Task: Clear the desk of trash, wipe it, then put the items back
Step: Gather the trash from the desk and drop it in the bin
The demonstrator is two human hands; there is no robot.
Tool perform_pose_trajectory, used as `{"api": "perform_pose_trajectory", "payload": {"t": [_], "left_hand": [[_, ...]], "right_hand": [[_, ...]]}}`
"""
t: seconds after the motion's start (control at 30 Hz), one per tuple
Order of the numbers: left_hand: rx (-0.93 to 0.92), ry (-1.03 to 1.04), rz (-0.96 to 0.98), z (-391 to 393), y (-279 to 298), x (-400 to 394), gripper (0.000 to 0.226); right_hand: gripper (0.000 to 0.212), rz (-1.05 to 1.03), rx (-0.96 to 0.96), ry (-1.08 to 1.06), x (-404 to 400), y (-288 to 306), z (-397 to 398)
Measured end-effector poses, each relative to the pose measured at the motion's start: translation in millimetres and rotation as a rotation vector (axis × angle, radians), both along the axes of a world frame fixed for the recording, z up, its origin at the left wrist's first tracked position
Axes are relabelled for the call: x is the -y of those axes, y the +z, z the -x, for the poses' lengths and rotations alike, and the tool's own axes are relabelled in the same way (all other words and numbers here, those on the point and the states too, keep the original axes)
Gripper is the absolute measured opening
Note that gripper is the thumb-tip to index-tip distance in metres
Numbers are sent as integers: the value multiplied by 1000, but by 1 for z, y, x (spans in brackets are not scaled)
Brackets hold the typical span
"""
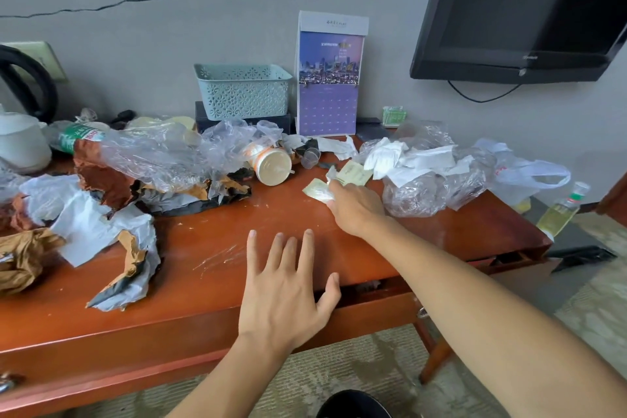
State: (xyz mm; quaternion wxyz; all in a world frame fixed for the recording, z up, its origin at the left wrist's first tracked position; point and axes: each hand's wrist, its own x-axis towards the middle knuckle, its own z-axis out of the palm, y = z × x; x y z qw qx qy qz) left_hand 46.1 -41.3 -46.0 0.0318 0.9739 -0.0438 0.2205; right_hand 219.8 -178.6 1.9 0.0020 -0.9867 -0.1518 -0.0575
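right hand [356, 205] pinches a pale wrapper [317, 190] at its fingertips on the desk [237, 241]; left hand [285, 292] hovers spread, holding nothing.

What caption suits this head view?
Right hand reaches small packets on a trash-strewn desk; left hand hovers open.

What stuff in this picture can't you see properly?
Head view only:
- Right hand: fingertips hidden behind its own knuckles, so its grip on the packets is unclear.
- Calendar: print too small.
- Kettle: cut by the left edge.
- Basket: its wall hides the inside.
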Motion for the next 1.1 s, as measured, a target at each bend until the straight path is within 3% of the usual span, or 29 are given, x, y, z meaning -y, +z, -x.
{"api": "perform_pose_trajectory", "payload": {"t": [0.1, 0.37, 0.53, 0.67, 0.87, 1.1], "left_hand": [[-10, 4, -13, 0, 1, 1, 76], [-26, -1, -36, -2, 2, 2, 77], [-1, -7, 3, -1, 7, 2, 64], [56, -19, 19, 1, 5, 1, 63], [113, -48, 45, 9, 3, -1, 65], [151, -197, 66, 49, 1, 14, 65]], "right_hand": [[29, -25, 17, 69, -2, 3, 14], [41, -138, -169, 23, 2, 5, 28], [40, -18, 74, 107, -7, 11, 47], [43, -36, 149, 127, -6, 13, 66], [45, -357, 245, 124, 23, 10, 100], [30, -844, 154, 92, 75, 10, 168]]}}
